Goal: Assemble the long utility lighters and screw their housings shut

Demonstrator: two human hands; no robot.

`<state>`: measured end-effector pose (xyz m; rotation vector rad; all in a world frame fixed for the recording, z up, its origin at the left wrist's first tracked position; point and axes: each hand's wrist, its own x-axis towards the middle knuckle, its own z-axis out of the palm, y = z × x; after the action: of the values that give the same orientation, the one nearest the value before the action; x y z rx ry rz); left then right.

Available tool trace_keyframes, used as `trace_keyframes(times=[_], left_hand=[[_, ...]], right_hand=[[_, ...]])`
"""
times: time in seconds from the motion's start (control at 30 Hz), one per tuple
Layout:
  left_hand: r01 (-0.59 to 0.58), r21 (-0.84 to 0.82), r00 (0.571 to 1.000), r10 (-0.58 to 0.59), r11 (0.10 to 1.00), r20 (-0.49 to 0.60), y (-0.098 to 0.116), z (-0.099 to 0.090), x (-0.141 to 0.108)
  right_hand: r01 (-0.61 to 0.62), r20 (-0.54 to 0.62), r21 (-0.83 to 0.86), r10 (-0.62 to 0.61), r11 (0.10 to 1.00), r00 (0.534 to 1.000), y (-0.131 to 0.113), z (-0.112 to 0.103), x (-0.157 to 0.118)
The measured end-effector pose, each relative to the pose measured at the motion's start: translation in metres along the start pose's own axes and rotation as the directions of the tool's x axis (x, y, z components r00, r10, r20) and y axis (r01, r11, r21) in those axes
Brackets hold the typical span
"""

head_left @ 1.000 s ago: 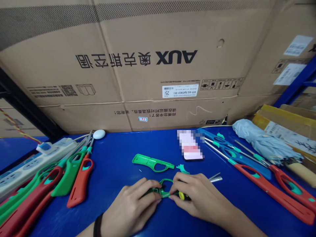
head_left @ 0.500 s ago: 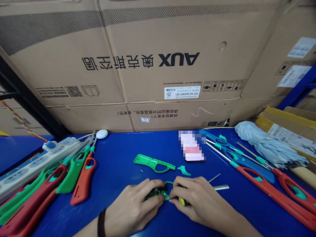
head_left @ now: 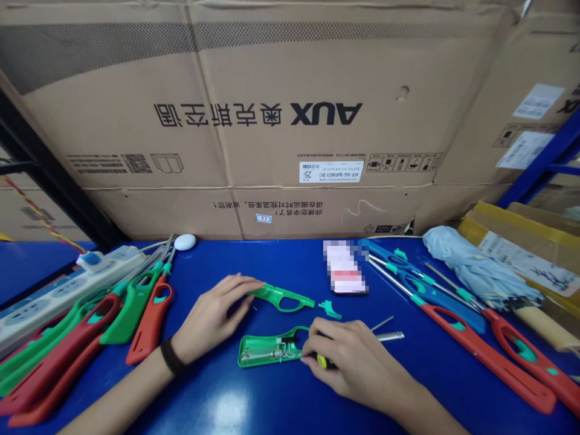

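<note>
The left hand (head_left: 211, 320) is held with its grip open, the fingertips (head_left: 254, 285) touching a bright green plastic lighter shell half (head_left: 283, 298). A yellow-handled screwdriver (head_left: 321, 361) is closed in the grip of the right hand (head_left: 357, 362), just beside an opened green plastic lighter body (head_left: 267, 350) on the blue tabletop (head_left: 272, 405).

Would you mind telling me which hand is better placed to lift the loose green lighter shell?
Left, I'd judge: the left hand touches the bright green plastic lighter shell, while the right hand holds a yellow-handled screwdriver at the open green lighter body.
</note>
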<state>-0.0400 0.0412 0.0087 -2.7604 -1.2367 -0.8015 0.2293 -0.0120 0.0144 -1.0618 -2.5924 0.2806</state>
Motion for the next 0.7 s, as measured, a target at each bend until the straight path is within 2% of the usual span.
trace_keyframes(times=[0.1, 0.17, 0.27, 0.33, 0.4, 0.47, 0.53, 0.6, 0.7], left_hand=[[-0.005, 0.003, 0.988, 0.004, 1.000, 0.154, -0.022, -0.003, 0.001], [-0.019, 0.005, 0.981, 0.018, 1.000, 0.192, -0.032, -0.004, 0.001], [-0.018, 0.012, 0.990, 0.017, 1.000, 0.143, -0.037, -0.003, 0.000], [0.017, 0.005, 0.995, -0.018, 1.000, 0.101, -0.038, -0.002, 0.001], [0.091, -0.026, 0.994, -0.090, 0.995, 0.061, -0.035, -0.003, 0.002], [0.193, -0.097, 0.981, -0.193, 0.976, 0.013, -0.030, -0.006, 0.003], [0.277, -0.215, 0.957, -0.290, 0.937, -0.030, -0.022, -0.010, 0.006], [0.321, -0.387, 0.938, -0.346, 0.864, 0.007, -0.012, -0.015, 0.009], [0.386, -0.640, 0.922, -0.307, 0.665, 0.237, 0.001, -0.021, 0.012]], right_hand=[[0.000, 0.002, -0.002, 0.000, 1.000, 1.000, 0.000, 0.001, 0.000], [-0.003, 0.001, -0.002, 0.003, 1.000, 1.000, -0.001, 0.001, 0.001], [0.012, -0.003, 0.010, -0.012, 1.000, 1.000, -0.002, -0.001, 0.000], [-0.003, -0.058, 0.019, 0.004, 1.000, 0.998, 0.000, -0.006, -0.001], [-0.065, -0.188, 0.015, 0.067, 0.998, 0.980, 0.005, -0.013, -0.003], [-0.128, -0.341, 0.001, 0.121, 0.992, 0.932, 0.012, -0.020, -0.005], [-0.164, -0.436, -0.017, 0.140, 0.986, 0.889, 0.019, -0.025, -0.006], [-0.169, -0.466, -0.052, 0.126, 0.984, 0.876, 0.022, -0.027, -0.007], [-0.118, -0.409, -0.115, 0.061, 0.986, 0.911, 0.022, -0.025, -0.007]])
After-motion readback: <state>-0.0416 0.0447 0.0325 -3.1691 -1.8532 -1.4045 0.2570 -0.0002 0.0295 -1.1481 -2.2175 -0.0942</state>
